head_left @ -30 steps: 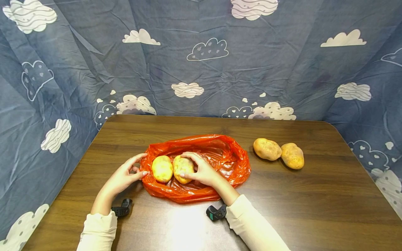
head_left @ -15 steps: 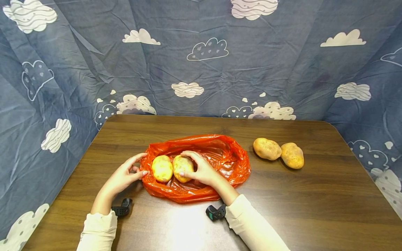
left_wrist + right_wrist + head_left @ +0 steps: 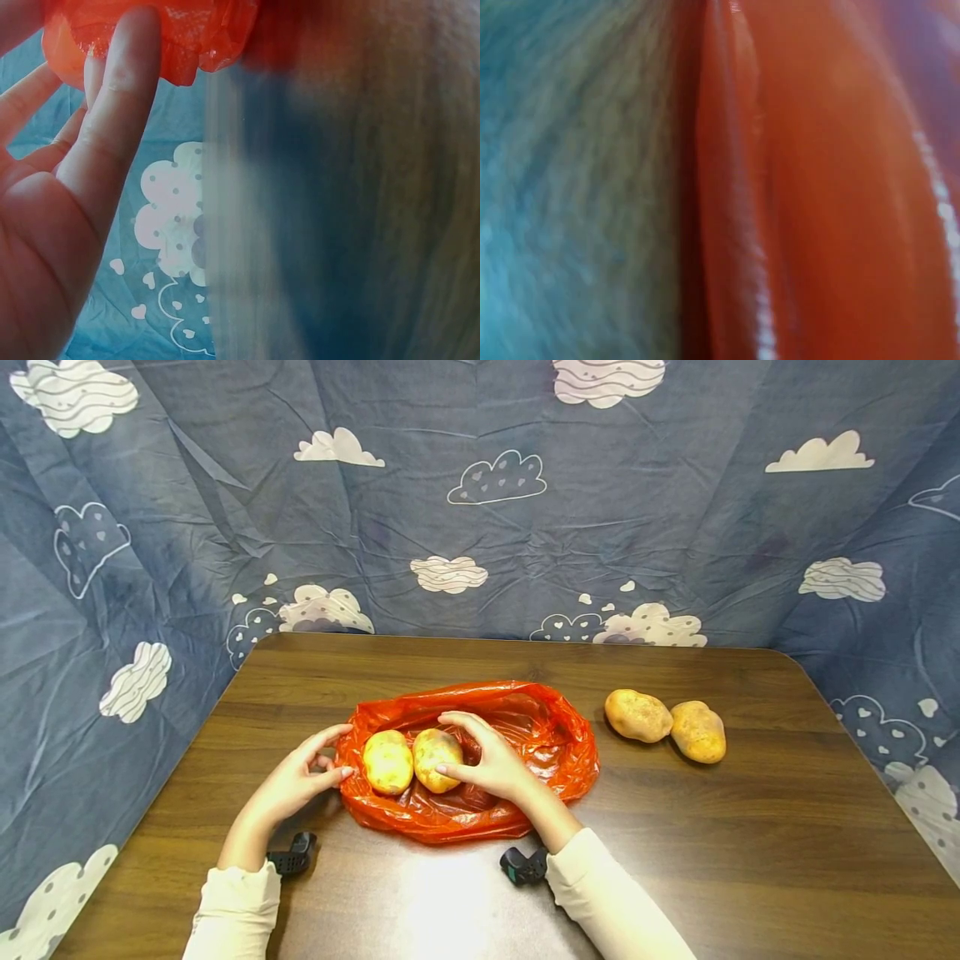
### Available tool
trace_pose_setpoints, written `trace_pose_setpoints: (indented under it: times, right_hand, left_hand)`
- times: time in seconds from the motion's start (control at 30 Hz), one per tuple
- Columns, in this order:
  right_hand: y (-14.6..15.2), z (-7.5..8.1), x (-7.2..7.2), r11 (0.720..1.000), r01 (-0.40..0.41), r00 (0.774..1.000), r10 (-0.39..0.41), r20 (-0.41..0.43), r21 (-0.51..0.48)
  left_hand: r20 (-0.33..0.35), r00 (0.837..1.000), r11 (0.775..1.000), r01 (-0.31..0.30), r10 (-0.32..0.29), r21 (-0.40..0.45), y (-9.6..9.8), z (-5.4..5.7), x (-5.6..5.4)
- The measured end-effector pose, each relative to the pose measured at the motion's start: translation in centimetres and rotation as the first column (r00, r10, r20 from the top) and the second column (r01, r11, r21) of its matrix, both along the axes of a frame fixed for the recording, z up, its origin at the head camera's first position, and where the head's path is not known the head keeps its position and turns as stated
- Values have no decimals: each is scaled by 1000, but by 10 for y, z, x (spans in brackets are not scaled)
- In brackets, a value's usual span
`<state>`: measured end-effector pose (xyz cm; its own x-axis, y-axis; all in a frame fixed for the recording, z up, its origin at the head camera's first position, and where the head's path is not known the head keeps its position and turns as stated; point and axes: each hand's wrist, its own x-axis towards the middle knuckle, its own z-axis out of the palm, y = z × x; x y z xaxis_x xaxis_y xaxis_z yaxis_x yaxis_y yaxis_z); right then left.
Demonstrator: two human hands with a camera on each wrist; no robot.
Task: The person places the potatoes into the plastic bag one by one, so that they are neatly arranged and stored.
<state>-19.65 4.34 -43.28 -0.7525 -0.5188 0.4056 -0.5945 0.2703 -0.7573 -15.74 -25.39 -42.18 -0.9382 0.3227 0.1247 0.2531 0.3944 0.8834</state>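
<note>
An orange-red plastic bag (image 3: 525,814) lies with its mouth spread on the table. Two potatoes rest side by side inside: the left potato (image 3: 388,762) and the right potato (image 3: 438,761). My left hand (image 3: 296,781) holds the bag's left edge between thumb and fingers; in the left wrist view its thumb (image 3: 124,97) lies against the red plastic. Over the bag, my right hand (image 3: 495,764) has its fingers spread, the thumb tip at the right potato's side and the index finger apart from it. Blurred red plastic (image 3: 832,195) fills much of the right wrist view, with no fingers visible.
Two more potatoes, a left one (image 3: 638,716) and a right one (image 3: 698,732), touch each other on the wooden table (image 3: 750,843) right of the bag. Behind the table hangs a blue cloud-patterned cloth (image 3: 510,543). Black wrist devices sit below the left wrist (image 3: 247,847) and right wrist (image 3: 558,831).
My right hand has loosened from the right potato and shifted slightly right, its fingers spreading. The left hand, the bag and the potatoes have stayed put.
</note>
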Motion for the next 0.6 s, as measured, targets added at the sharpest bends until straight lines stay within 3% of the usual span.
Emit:
trace_pose_setpoints:
  times: [0.23, 0.3, 0.47, 0.6]
  right_hand:
    - [9, 40, 21, 999, -4, 999, 2, -33, -40]
    - [12, 43, 23, 999, 9, 1000, -11, -29, -53]
    - [24, 30, 16, 998, 48, 997, -51, -50, -45]
    - [36, 19, 9, 997, 68, 996, -70, -54, -29]
  left_hand:
    - [-11, 1000, 1000, 7, -7, -2, -1, -2, 0]
    - [-27, 1000, 1000, 9, -9, 0, -1, -3, 0]
    - [-104, 994, 999, 35, -31, 38, -1, -3, 2]
    - [-87, 996, 999, 30, -28, 24, 0, -2, 2]
